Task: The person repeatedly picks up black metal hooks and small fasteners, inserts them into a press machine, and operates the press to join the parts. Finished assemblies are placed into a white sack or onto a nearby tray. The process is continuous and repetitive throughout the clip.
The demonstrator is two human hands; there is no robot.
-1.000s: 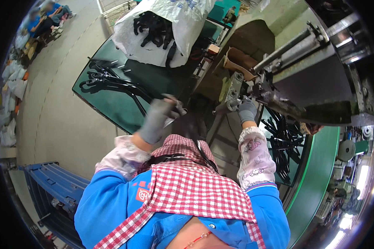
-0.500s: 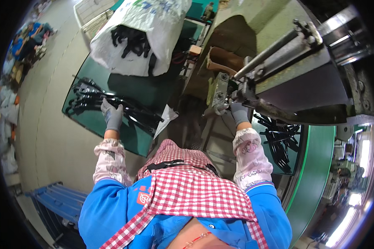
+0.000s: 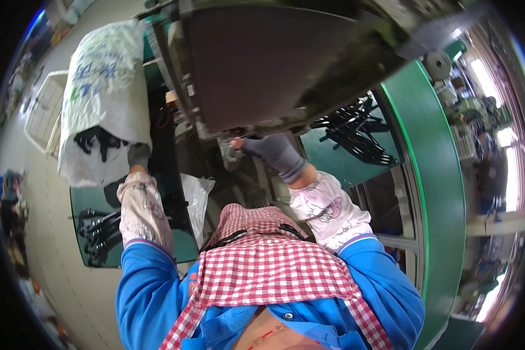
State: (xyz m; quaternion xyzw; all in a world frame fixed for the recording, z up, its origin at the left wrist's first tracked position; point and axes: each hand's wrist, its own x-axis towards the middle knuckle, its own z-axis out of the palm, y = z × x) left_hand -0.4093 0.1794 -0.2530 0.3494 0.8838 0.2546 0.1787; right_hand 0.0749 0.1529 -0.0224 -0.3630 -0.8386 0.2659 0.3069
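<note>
My left hand, in a dark grey glove, is at the mouth of a white woven sack lying on the left table. Its fingers are hard to make out against the sack. Black curved parts show inside the opening. My right hand, also gloved, reaches leftward under the lower edge of a large dark machine. Its fingertips are drawn together beside a metal fixture; what they grip is too blurred and partly hidden to name.
Black parts lie on the left green table, beside a clear plastic bag. More black slim parts are piled on the right table. A long green surface runs along the right. A white crate stands behind the sack.
The view has turned right. My left hand has left the black parts on the left table and moved forward to the sack's mouth. My right hand stays by the machine.
</note>
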